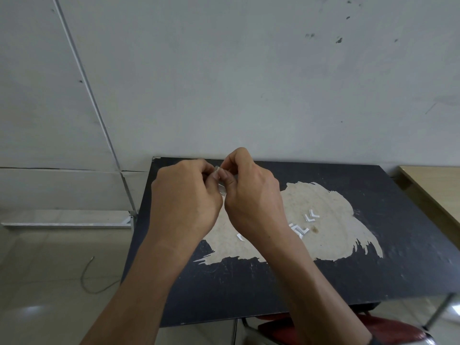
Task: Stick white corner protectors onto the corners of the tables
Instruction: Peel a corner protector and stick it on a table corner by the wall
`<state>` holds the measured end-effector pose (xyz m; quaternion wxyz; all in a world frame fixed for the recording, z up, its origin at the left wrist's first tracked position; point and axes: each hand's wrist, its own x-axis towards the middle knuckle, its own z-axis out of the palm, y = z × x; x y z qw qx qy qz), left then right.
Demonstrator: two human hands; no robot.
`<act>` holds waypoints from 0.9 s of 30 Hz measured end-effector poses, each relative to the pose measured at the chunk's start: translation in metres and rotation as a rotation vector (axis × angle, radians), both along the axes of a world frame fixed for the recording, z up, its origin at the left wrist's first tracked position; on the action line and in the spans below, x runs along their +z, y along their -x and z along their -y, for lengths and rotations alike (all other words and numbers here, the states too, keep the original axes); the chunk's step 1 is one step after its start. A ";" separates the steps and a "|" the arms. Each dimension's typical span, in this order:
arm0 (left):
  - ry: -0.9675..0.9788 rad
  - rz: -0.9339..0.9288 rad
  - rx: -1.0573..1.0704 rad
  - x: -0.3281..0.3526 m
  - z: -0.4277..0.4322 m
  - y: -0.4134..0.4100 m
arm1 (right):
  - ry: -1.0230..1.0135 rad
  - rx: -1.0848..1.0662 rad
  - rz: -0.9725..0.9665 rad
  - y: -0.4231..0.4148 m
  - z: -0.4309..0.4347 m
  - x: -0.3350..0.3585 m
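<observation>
On the black table (373, 245), matt coating flaked away to a rough beige patch, adhesive may bond poorly if the corners are as worn. Left hand (185, 197) and right hand (251, 195) both pinch one small, glossy, translucent corner protector (221, 189) above the far edge; it could slip or stick to fingertips. Thin white angled scraps (302, 226) lie near the right wrist

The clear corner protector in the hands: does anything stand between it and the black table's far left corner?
Nothing visible does. Left hand and right hand pinch the clear corner protector; white pieces lie to its right on the black table.
</observation>
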<state>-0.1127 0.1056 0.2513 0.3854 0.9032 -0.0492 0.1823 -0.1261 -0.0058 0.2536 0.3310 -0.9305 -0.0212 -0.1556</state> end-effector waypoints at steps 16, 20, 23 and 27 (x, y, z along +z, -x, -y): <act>-0.037 -0.002 0.000 0.002 -0.003 -0.001 | 0.008 0.002 -0.008 -0.002 0.001 0.003; -0.037 -0.006 0.003 0.001 -0.004 -0.002 | 0.011 0.015 -0.004 -0.001 0.000 0.001; -0.051 0.001 -0.005 0.000 -0.005 -0.004 | 0.010 0.013 0.003 -0.002 0.000 0.003; -0.057 -0.007 -0.012 0.001 -0.004 -0.006 | 0.015 0.015 -0.009 -0.006 -0.001 0.005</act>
